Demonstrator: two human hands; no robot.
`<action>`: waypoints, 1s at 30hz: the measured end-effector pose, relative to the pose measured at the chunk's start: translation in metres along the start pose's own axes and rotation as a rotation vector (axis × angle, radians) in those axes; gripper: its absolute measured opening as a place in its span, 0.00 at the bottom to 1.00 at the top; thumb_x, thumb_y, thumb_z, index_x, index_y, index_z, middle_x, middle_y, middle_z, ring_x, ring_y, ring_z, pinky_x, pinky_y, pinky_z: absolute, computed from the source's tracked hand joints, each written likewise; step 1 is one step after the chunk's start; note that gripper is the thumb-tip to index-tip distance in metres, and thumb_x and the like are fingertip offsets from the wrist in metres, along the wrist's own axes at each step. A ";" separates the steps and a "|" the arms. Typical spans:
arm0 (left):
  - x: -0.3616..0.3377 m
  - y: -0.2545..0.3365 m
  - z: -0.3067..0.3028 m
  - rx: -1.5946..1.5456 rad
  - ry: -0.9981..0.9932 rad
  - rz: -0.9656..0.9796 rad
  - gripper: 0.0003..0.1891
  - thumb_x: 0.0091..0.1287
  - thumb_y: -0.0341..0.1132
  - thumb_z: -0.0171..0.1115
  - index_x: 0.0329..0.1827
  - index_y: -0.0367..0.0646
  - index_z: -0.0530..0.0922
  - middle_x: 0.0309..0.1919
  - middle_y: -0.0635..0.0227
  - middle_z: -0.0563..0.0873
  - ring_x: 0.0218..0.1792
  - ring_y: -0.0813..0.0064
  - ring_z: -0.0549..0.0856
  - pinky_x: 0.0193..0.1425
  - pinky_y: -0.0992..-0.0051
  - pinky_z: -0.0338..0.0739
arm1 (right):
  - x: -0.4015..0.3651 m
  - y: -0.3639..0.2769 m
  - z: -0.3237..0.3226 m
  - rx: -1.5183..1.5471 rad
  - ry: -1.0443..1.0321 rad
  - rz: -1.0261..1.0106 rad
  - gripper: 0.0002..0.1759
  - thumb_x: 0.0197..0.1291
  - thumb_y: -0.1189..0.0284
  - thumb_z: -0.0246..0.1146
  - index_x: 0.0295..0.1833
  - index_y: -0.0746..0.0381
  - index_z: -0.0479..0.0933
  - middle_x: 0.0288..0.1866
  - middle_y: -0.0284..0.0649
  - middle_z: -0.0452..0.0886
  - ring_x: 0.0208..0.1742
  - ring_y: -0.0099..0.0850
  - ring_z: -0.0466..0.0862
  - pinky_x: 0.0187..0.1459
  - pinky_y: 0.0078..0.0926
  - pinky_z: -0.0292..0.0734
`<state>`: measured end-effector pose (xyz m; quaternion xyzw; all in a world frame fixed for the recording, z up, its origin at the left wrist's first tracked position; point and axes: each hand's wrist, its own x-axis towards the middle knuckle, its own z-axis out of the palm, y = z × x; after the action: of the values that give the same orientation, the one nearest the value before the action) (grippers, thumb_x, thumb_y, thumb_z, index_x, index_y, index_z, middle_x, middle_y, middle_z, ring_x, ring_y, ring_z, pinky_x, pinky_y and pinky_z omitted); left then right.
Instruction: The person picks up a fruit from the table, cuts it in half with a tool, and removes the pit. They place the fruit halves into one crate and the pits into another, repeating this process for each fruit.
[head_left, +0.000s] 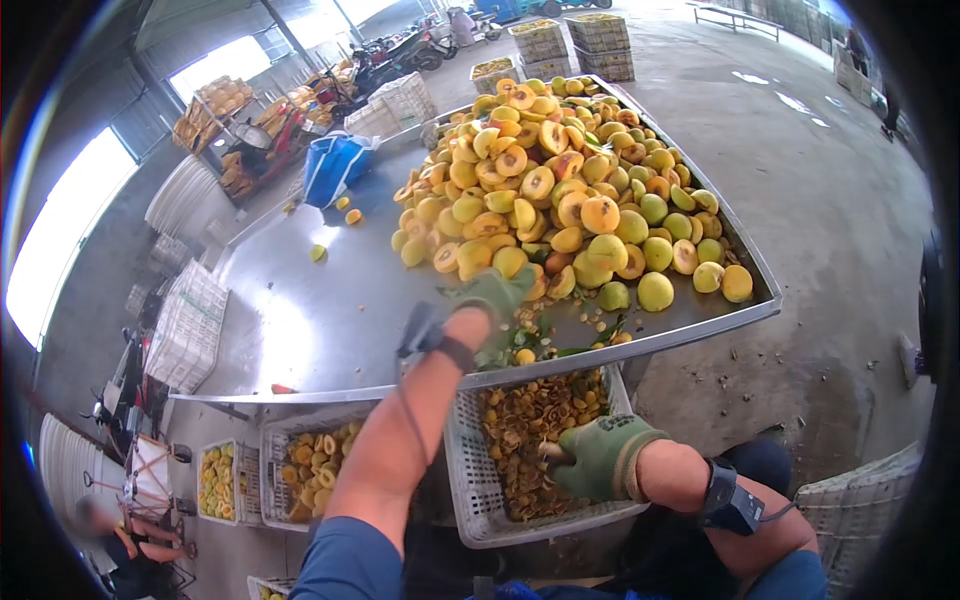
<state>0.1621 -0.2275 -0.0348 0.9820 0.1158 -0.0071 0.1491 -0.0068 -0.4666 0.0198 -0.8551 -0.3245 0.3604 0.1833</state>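
My left hand, in a green glove, is smeared by motion at the front edge of a heap of yellow peaches, many cut in half. Its fingers are too blurred to show whether they hold anything. Leaves and small scraps lie beside it on the metal table. My right hand, also in a green glove, is closed around a short tan, handle-like piece; the rest of it is hidden. This hand is over a white plastic crate with brown and yellow peach scraps inside.
A raised metal rim runs along the table's front. Crates of peach halves stand under its left side. A blue and white bag lies at the table's far left. Stacked crates stand behind. A person sits at lower left.
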 end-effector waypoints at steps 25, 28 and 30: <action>-0.075 0.015 0.016 0.007 -0.046 0.415 0.25 0.66 0.57 0.65 0.50 0.45 0.87 0.49 0.46 0.87 0.55 0.44 0.84 0.62 0.52 0.78 | 0.097 0.074 -0.046 0.808 0.750 0.117 0.20 0.67 0.58 0.63 0.49 0.65 0.84 0.38 0.47 0.87 0.39 0.39 0.86 0.43 0.36 0.79; -0.075 0.031 0.006 -0.046 -0.119 0.410 0.22 0.65 0.52 0.68 0.49 0.42 0.86 0.48 0.48 0.88 0.52 0.48 0.86 0.58 0.55 0.80 | 0.110 0.091 -0.039 0.565 0.881 0.109 0.19 0.66 0.57 0.65 0.45 0.65 0.82 0.28 0.36 0.82 0.21 0.25 0.79 0.22 0.27 0.73; -0.077 0.039 0.000 -0.129 -0.144 0.357 0.22 0.65 0.49 0.70 0.50 0.38 0.84 0.44 0.51 0.89 0.47 0.55 0.88 0.54 0.60 0.82 | 0.101 0.081 -0.049 0.599 0.723 0.178 0.22 0.66 0.57 0.64 0.50 0.66 0.84 0.40 0.49 0.86 0.40 0.41 0.85 0.44 0.37 0.78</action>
<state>0.0962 -0.2817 -0.0199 0.9723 -0.0709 -0.0433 0.2184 0.1173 -0.4596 -0.0419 -0.8596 -0.0473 0.1319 0.4914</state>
